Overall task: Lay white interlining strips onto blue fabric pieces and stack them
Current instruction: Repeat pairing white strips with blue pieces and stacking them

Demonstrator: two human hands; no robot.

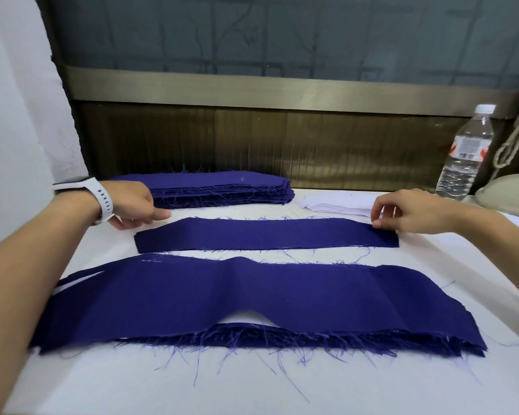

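We found the right hand (414, 211) pinching the blue piece (264, 235) at 3 o'clock, apparently squaring it; left hand (135, 205) fingers relaxed, empty.

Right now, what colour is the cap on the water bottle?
White. The cap on the water bottle shows best in the head view.

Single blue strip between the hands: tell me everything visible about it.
The single blue strip is a long, dark blue woven piece with frayed edges, lying flat on the white table cover. The right hand pinches its far right corner; the left hand sits by its left end, contact unclear.
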